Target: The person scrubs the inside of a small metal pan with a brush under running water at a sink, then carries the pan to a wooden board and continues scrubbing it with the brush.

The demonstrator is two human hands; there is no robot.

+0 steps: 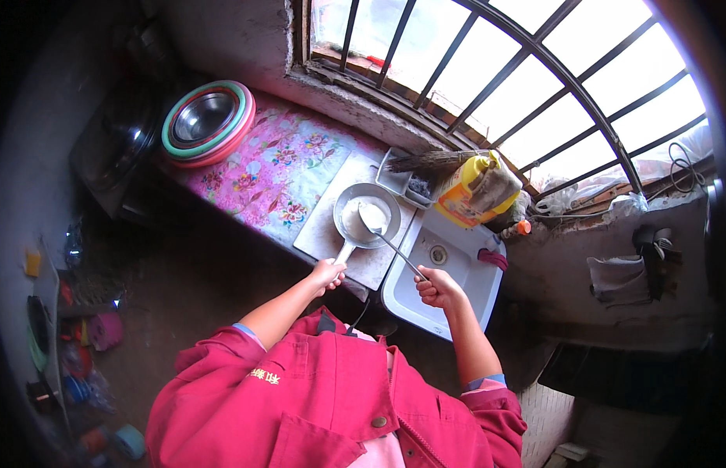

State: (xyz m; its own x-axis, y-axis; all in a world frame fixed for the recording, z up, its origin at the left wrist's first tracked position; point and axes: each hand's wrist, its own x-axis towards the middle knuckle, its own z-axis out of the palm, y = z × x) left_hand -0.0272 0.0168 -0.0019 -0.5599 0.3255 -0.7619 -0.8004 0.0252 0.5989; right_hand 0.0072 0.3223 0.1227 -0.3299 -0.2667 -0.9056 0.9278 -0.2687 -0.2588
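Observation:
My left hand (pixel 329 276) is closed around the pale handle of a small metal pan (pixel 338 214). The pan is over a light stone-like board, and whether it touches the board cannot be told. White contents (pixel 374 212) cover much of its bottom. In my right hand (pixel 438 288) is the dark handle of a long metal ladle (pixel 399 255), gripped near its end. The ladle's head lies in the white contents, inside the pan. The light board (pixel 316 234) lies beside a white sink.
The sink (pixel 407 295) is at the right, with a dark red cloth (pixel 493 259) on its rim. Behind stand plastic trays (pixel 392 175), a twig brush (pixel 424 161) and a yellow plastic jug (pixel 465 205). Stacked basins (pixel 244 126) stand on the floral tablecloth (pixel 258 181). A barred window is beyond.

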